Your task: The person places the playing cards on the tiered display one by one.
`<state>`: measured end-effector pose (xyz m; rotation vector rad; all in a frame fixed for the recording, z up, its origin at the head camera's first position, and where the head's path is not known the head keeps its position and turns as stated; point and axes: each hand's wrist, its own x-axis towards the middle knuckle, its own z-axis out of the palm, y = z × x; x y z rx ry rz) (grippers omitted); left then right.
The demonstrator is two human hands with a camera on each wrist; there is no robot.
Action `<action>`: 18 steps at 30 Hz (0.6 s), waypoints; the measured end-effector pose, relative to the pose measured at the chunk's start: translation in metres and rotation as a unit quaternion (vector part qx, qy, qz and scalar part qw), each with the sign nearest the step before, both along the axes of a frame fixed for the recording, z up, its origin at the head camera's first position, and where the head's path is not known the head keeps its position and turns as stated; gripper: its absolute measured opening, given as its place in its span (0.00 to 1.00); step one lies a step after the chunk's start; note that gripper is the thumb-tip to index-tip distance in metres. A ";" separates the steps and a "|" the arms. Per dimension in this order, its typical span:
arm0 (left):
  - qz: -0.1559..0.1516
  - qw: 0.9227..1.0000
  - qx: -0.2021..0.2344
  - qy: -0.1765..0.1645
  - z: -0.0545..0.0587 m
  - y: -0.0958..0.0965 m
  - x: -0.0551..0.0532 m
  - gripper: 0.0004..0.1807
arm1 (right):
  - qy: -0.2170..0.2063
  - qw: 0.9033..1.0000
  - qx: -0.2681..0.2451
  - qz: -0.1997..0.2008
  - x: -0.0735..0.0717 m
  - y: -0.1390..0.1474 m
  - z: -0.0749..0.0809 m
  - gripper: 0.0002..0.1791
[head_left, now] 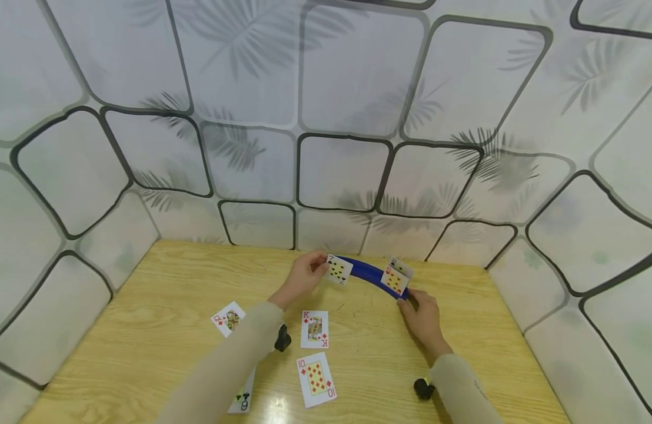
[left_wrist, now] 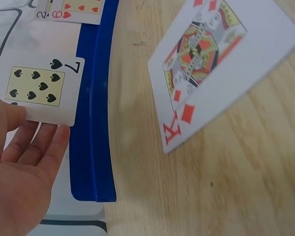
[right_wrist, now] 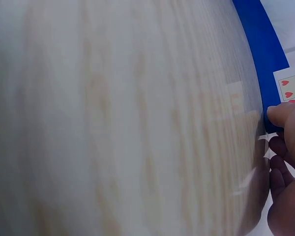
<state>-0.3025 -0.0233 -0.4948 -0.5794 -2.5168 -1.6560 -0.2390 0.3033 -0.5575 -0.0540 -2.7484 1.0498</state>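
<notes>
A curved blue card holder stands on the table near the back wall. At its left end my left hand pinches a seven of spades between thumb and fingers. The card's lower edge overlaps the blue strip in the left wrist view; whether it sits in the slot I cannot tell. My right hand grips the holder's right end, its thumb on the near side. Close to that hand, a hearts card stands in the holder, partly covering a black two.
On the wooden table a king of diamonds lies face up above a ten of diamonds. Left of them, my left sleeve partly hides a red queen and a clubs card. Patterned walls enclose the table.
</notes>
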 end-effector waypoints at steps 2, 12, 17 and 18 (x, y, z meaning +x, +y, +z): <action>-0.001 1.000 -0.001 -0.002 0.001 0.005 -0.001 0.10 | 0.000 1.000 -0.001 0.000 0.000 0.000 0.000 0.27; -0.006 1.000 -0.001 0.013 0.004 0.021 -0.006 0.11 | -0.003 1.000 0.002 -0.003 0.001 -0.001 0.000 0.27; -0.001 1.000 0.004 -0.001 0.007 0.029 -0.011 0.12 | 0.001 1.000 0.001 -0.002 0.001 -0.001 0.001 0.26; 0.000 1.000 0.005 -0.003 0.007 0.031 -0.012 0.12 | 0.002 1.000 0.000 -0.002 0.001 -0.001 0.001 0.26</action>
